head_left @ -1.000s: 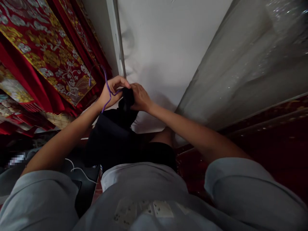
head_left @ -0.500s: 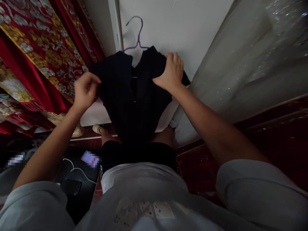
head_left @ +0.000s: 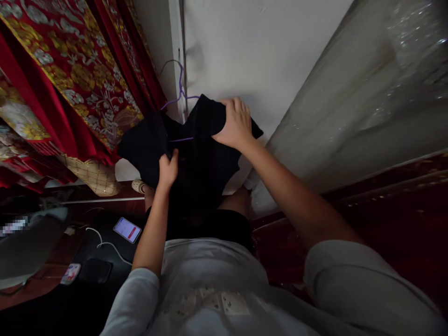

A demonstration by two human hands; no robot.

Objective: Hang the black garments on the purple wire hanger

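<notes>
A black garment (head_left: 199, 154) hangs on a thin purple wire hanger (head_left: 179, 88) in front of me, its hook sticking up by the white wall. My right hand (head_left: 234, 123) grips the garment's right shoulder, fingers closed over the cloth. Lower down, my left hand (head_left: 168, 170) pinches the garment's front near the left side. The hanger's bar shows as a purple line across the neck opening.
Red and gold embroidered cloth (head_left: 70, 70) hangs at the left. A grey glittery fabric (head_left: 350, 102) drapes at the right. Below left, a phone (head_left: 127, 229) with a lit screen and a white cable (head_left: 105, 245) lie on a dark surface. A shoe (head_left: 140, 186) rests on the floor.
The hanger and garment have dropped lower and tilted left. My left hand has left the garment's left shoulder and moved down to its front. The right hand still holds the right shoulder.
</notes>
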